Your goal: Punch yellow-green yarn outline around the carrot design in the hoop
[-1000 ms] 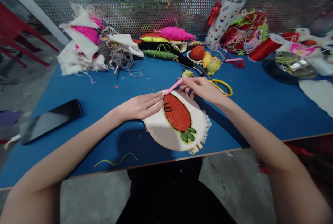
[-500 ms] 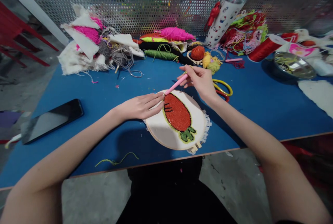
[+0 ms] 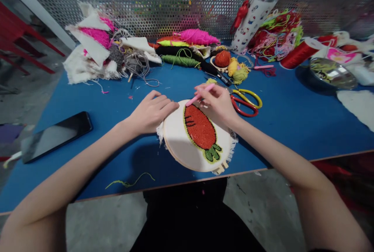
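Note:
An embroidery hoop [image 3: 187,162] with white cloth lies near the table's front edge, bearing an orange-red carrot [image 3: 201,127] with dark outlines and green leaves. My left hand [image 3: 153,112] grips the hoop's upper left edge, thumb on top and fingers curled, partly hidden beyond the rim. In my right hand [image 3: 217,102] is a pink punch needle [image 3: 196,98], held slantwise like a pen. Its tip meets the cloth at the carrot's upper end, or is very close to it. Right beside that hand lie scissors [image 3: 245,103] with one yellow and one red handle.
A phone [image 3: 58,137] lies on the left of the blue table [image 3: 117,100]. Along the back are cloth scraps [image 3: 90,57], yarn skeins [image 3: 198,37], a tumbler [image 3: 254,20] with a straw, a red thread spool [image 3: 299,54] and a metal bowl [image 3: 333,73]. A loose green strand [image 3: 130,183] lies in front.
My left hand has gone from lying flat on the cloth to curling round the hoop's edge. My right hand has come lower and closer to the cloth, uncovering the scissors.

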### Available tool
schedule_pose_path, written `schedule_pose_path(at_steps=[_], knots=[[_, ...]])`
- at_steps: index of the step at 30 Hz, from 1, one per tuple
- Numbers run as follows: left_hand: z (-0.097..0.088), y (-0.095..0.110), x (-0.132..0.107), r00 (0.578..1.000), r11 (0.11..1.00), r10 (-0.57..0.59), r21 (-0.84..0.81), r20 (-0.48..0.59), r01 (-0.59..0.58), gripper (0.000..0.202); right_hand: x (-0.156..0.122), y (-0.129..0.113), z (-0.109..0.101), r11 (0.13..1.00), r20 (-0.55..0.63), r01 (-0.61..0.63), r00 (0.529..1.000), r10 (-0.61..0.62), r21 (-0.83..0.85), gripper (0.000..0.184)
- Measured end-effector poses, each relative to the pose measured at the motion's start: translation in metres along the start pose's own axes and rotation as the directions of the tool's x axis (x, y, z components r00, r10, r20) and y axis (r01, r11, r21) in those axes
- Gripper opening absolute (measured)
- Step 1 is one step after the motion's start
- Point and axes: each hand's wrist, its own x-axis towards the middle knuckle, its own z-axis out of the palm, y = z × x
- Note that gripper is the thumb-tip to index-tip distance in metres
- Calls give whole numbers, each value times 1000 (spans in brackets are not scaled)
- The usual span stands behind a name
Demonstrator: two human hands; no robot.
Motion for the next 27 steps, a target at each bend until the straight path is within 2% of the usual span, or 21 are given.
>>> schedule_pose_path(at_steps=[3, 6, 9, 11, 13, 14, 15, 16, 18, 23, 27], knots=[[-5, -1, 2, 992, 961, -94, -252, 88, 113, 30, -9, 3, 7, 963, 76, 158, 987, -144, -220, 20], [-13, -6, 3, 962, 835, -140, -495, 233, 242, 46, -15, 7, 9, 865, 214, 306, 948, -236, -399, 17], [-18, -11, 3, 924, 637, -163, -679, 344, 365, 47, -15, 12, 8, 811, 271, 385, 918, -289, -440, 17], [-16, -8, 6, 892, 444, -239, -774, 384, 452, 39, -15, 15, 6, 793, 259, 415, 908, -329, -446, 16], [-12, 3, 9, 825, 269, -398, -809, 401, 523, 31, -16, 18, 4, 776, 244, 454, 891, -383, -438, 14], [-9, 11, 11, 771, 238, -504, -796, 389, 557, 30, -16, 19, 3, 764, 246, 482, 876, -415, -429, 13], [-6, 19, 12, 722, 253, -582, -760, 375, 599, 30, -17, 20, 3, 749, 253, 515, 857, -448, -417, 12], [-3, 27, 13, 700, 300, -629, -725, 338, 620, 33, -17, 21, 2, 736, 259, 545, 838, -480, -402, 11], [2, 40, 14, 684, 384, -678, -664, 269, 642, 38, -18, 22, 2, 724, 246, 576, 817, -522, -378, 10], [10, 43, 10, 724, 376, -641, -718, 255, 585, 36, -20, 21, 2, 797, 120, 488, 870, -479, -355, 18], [12, 40, 9, 733, 366, -635, -739, 245, 565, 34, -20, 19, 3, 846, 60, 425, 901, -430, -323, 24]])
